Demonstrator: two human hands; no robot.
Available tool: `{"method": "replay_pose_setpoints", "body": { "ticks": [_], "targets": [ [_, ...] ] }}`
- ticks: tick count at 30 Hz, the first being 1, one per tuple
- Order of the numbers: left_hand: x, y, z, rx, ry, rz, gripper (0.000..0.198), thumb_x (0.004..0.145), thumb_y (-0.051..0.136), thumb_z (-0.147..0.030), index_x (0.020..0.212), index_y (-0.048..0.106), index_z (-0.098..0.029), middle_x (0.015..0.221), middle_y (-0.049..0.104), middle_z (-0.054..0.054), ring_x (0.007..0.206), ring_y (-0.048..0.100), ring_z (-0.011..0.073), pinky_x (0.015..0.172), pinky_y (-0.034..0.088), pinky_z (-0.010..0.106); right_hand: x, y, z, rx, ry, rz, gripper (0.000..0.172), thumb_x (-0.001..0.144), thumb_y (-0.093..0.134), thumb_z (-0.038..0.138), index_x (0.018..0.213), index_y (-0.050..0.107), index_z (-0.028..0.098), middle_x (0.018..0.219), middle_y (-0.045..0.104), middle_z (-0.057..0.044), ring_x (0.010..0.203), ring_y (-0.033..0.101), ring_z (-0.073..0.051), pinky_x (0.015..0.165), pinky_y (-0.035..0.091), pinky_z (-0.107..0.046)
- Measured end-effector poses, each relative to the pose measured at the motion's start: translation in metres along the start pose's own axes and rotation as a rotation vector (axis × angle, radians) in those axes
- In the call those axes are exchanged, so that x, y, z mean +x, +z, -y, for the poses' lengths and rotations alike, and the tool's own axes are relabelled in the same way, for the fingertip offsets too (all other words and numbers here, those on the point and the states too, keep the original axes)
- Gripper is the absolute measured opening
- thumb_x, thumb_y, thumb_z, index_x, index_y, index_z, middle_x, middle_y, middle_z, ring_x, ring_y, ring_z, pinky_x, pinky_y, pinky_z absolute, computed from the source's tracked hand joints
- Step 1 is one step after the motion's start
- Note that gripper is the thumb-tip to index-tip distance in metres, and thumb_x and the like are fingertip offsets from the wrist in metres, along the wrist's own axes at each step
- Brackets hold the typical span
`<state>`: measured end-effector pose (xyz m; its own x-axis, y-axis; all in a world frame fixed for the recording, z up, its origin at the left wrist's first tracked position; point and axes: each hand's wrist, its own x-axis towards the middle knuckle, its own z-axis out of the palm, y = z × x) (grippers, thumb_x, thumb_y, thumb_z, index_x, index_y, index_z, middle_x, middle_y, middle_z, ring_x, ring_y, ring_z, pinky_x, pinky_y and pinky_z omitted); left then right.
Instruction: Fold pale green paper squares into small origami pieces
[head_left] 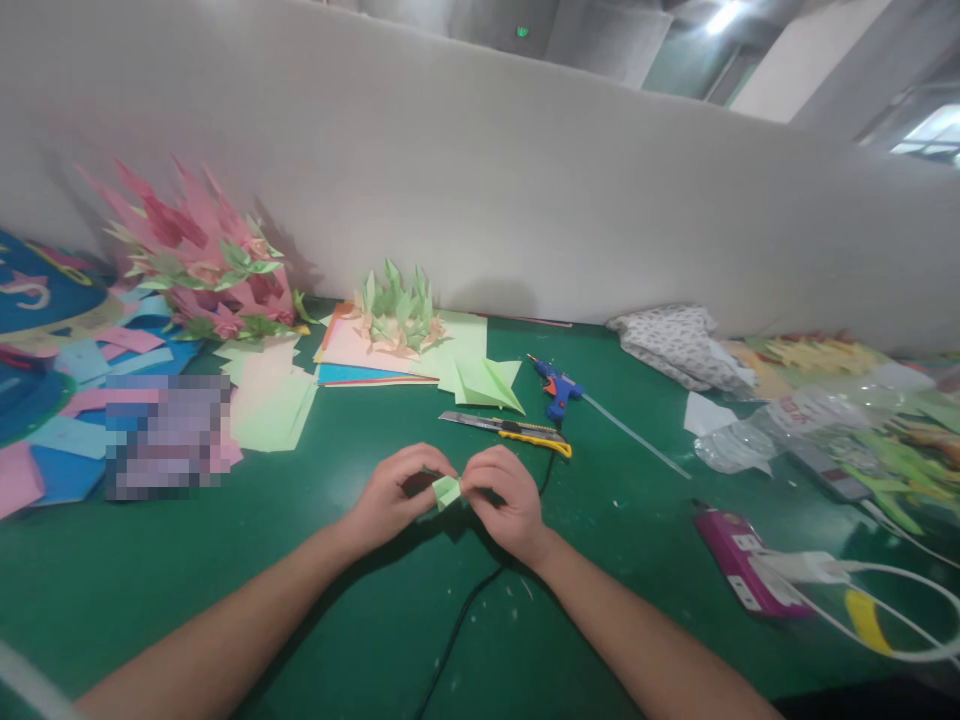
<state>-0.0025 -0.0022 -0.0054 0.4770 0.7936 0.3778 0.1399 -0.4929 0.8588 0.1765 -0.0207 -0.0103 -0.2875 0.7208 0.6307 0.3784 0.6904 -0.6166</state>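
Between my two hands is a small folded piece of light green paper (447,492). My left hand (397,487) pinches its left side, and my right hand (508,498) grips its right edge with closed fingertips. Just beyond the hands lies a yellow utility knife (517,431) with its blade out to the left. A blue hot glue gun (556,386) rests behind the knife, with a long clear glue stick (637,435) at its back. Larger folded green paper (487,383) sits left of the glue gun.
Folded green and peach paper pieces (401,310) stand on stacked sheets (349,374) at the back. A pink paper construction (210,260) is at left. On the right are a plastic bottle (787,420) and a purple power strip (742,560). A black cord (469,610) runs under my hands.
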Motion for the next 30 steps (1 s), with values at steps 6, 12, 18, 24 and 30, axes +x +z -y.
{"method": "replay_pose_setpoints", "body": {
  "ticks": [6,12,18,24,30],
  "targets": [
    [0.0015,0.0011,-0.0002,-0.147,-0.155,0.025,0.008,0.077,0.053,-0.016,0.08,0.06,-0.014,0.082,0.061,0.006,0.078,0.057,0.0146,0.073,0.044,0.027,-0.0008,-0.0001,0.0009,0.021,-0.019,0.01,0.015,0.076,0.053,0.007,0.077,0.059,0.021,0.078,0.061,-0.003,0.076,0.055,-0.016,0.07,0.044,-0.032],
    [0.0015,0.0001,0.0023,-0.251,-0.284,0.054,0.01,0.077,0.055,-0.021,0.079,0.06,-0.013,0.08,0.06,0.004,0.074,0.055,0.0135,0.07,0.044,0.025,0.0018,0.0015,0.0037,0.112,0.149,0.005,0.006,0.076,0.057,0.014,0.076,0.058,0.02,0.075,0.059,-0.002,0.074,0.056,-0.015,0.071,0.045,-0.032],
    [0.0024,0.0011,0.0062,-0.213,-0.192,-0.028,0.01,0.074,0.061,-0.024,0.076,0.061,-0.014,0.082,0.06,0.006,0.079,0.057,0.0149,0.074,0.045,0.028,0.0051,0.0028,0.0025,0.2,0.323,0.019,0.002,0.076,0.06,0.021,0.075,0.059,0.019,0.075,0.057,-0.002,0.071,0.055,-0.014,0.068,0.046,-0.029],
    [0.0024,0.0001,0.001,-0.077,-0.04,-0.08,0.007,0.074,0.06,-0.022,0.075,0.064,-0.016,0.08,0.062,0.007,0.078,0.058,0.0152,0.073,0.046,0.028,0.0048,0.003,0.0008,0.189,0.311,-0.008,0.005,0.075,0.061,0.023,0.073,0.062,0.019,0.074,0.059,-0.002,0.072,0.056,-0.015,0.07,0.046,-0.03],
    [0.0008,-0.0014,-0.0005,-0.027,0.002,-0.08,0.007,0.075,0.059,-0.021,0.076,0.065,-0.017,0.08,0.065,0.007,0.079,0.06,0.0157,0.073,0.047,0.029,0.0043,0.0025,-0.0016,0.172,0.28,0.001,0.003,0.075,0.061,0.02,0.073,0.064,0.019,0.073,0.061,-0.002,0.071,0.057,-0.015,0.069,0.046,-0.029]
  ]
}}
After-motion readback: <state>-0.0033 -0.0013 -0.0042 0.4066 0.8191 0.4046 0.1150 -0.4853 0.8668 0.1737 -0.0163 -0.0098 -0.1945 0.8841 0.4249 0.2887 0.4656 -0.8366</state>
